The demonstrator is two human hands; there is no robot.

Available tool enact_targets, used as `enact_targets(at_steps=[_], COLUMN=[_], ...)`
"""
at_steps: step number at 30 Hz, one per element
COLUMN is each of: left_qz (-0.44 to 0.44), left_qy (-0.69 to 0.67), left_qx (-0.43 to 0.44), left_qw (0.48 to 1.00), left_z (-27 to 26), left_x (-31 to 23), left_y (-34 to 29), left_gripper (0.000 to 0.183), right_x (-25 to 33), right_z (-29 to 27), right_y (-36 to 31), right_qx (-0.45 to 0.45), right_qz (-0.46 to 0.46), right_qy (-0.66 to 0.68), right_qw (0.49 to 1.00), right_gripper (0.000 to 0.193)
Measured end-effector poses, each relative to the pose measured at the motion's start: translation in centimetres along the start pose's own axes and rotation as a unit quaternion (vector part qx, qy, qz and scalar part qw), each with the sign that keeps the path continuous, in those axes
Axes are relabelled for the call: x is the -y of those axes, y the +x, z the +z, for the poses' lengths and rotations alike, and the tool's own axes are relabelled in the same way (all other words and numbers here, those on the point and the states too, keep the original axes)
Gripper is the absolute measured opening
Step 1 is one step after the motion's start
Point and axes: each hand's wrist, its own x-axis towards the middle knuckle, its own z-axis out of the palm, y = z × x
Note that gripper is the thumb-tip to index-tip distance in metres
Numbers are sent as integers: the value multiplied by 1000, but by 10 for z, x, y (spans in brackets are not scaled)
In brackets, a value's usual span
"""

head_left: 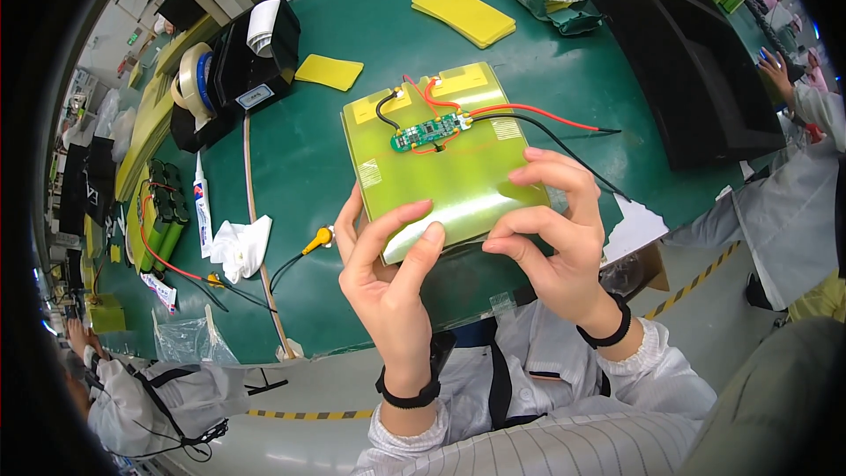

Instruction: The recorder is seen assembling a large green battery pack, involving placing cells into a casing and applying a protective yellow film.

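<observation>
right, the flat yellow-green pack (449, 183) sits over the near part of the green table (335, 317), between the two hands, its broad face up; whether its underside rests on the table or is raised cannot be told. a small green circuit board (429, 132) lies on the far half of that face, with short wires looping to the far edge and a long red lead (542, 116) and black lead (564, 143) trailing off to the right. the block looks fairly heavy and stiff, while its glossy skin would likely be slippery; the board and its wire joints seem the fragile part, so it is best held by the side edges and near corners, never by the leads. the left hand (388, 286) grasps the near left part, thumb and forefinger over the near edge and other fingers along the left side. the right hand (564, 234) is curled at the near right corner, two fingertips by the right edge, thumb and another finger almost meeting; whether they pinch anything cannot be told. farther out lie a white cloth (240, 249), a white tube (202, 207), yellow sheets (463, 14) and a black bin (705, 70).
</observation>
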Motion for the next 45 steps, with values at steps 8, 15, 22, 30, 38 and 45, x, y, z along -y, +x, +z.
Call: enact_targets(at_steps=[8,15,22,30,38,45], left_qz=[-3,-8,-3,25,93,86], left_qy=[-9,-28,-20,17,132,125], left_qx=[-2,0,-2,11,75,67], left_qw=[1000,1000,1000,999,984,986], left_z=[1,3,2,0,-12,-11], left_x=[-2,-4,-1,7,9,13], left_y=[0,-1,-1,-2,0,1], left_gripper=[23,22,22,24,49,49], right_x=[2,7,5,7,10,11], right_z=[0,0,8,10,7,4], right_y=[1,-2,-5,-7,-5,-1], right_qx=[0,-6,-40,-61,-54,-56], right_qz=[-5,-4,-22,-3,13,31], right_qy=[-30,-39,-63,-60,-59,-51], right_qw=[1000,999,997,996,997,997], right_gripper=[21,26,30,28,25,24])
